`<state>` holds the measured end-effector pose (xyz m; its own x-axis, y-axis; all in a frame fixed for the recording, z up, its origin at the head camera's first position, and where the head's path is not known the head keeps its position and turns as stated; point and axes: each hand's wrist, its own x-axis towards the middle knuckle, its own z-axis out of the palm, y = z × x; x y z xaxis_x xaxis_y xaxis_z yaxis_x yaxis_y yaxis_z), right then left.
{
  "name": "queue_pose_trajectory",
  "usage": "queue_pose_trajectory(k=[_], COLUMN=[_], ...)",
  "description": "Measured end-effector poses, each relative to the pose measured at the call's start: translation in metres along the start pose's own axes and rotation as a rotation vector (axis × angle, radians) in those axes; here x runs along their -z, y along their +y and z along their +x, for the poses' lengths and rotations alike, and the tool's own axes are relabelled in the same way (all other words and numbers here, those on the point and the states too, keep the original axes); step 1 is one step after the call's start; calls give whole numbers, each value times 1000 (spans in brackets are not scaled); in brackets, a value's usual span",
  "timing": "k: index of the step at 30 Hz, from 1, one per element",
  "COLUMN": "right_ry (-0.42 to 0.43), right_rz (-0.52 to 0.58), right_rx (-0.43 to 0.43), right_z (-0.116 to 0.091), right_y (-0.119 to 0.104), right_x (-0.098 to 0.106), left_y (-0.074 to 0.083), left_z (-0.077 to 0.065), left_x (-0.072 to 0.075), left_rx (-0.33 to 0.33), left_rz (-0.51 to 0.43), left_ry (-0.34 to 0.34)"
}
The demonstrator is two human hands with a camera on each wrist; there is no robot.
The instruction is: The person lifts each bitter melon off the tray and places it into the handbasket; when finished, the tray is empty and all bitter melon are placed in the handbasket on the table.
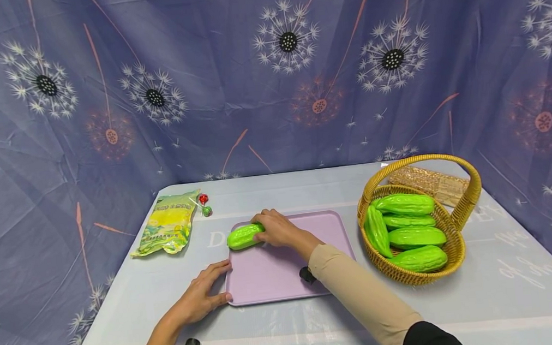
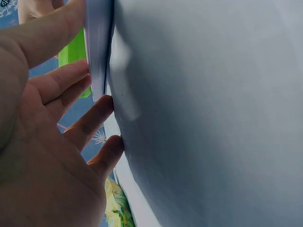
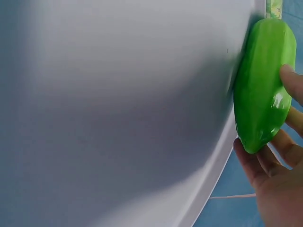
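A pale purple tray (image 1: 275, 276) lies on the table in front of me. At its far left corner is a shiny ridged green gourd (image 1: 243, 236). My right hand (image 1: 277, 228) holds this gourd by its right end; the right wrist view shows the thumb on one side and the fingers at the tapered end of the gourd (image 3: 262, 85). My left hand (image 1: 203, 293) rests at the tray's left edge, its fingers extended and spread. Up close in the left wrist view, the fingertips (image 2: 83, 68) touch the tray's rim (image 2: 98, 52).
To the right stands a wicker basket (image 1: 452, 245) with a tall handle, holding several green gourds (image 1: 417, 237). Behind it lies a tan, grainy pack (image 1: 429, 181). At the back left are a yellow-green bag (image 1: 167, 223) and red and green lollipops (image 1: 205, 205). Patterned curtains surround the table.
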<state>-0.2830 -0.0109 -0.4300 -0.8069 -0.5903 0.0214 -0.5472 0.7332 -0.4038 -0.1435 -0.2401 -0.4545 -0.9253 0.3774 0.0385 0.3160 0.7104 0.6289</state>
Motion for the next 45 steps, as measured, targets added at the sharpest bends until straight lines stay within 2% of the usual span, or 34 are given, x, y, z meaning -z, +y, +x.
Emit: queue_pose_trajectory(k=[8, 16, 22, 29, 40, 45], right_ry=[26, 59, 115, 189, 312, 345], right_rz=[3, 11, 45, 70, 73, 78], right_rx=[25, 75, 80, 88, 126, 118], right_z=[-5, -20, -35, -58, -93, -110], right_y=[-1, -4, -4, 1, 7, 12], right_x=[3, 13, 25, 42, 61, 69], left_y=[1, 1, 2, 2, 2, 2], left_z=[-1, -1, -1, -2, -3, -2], left_x=[-1, -1, -1, -1, 0, 0], left_rx=[-12, -10, 10, 3, 18, 22], left_rz=[3, 11, 12, 6, 1, -5], left_ry=[9, 15, 9, 13, 9, 5])
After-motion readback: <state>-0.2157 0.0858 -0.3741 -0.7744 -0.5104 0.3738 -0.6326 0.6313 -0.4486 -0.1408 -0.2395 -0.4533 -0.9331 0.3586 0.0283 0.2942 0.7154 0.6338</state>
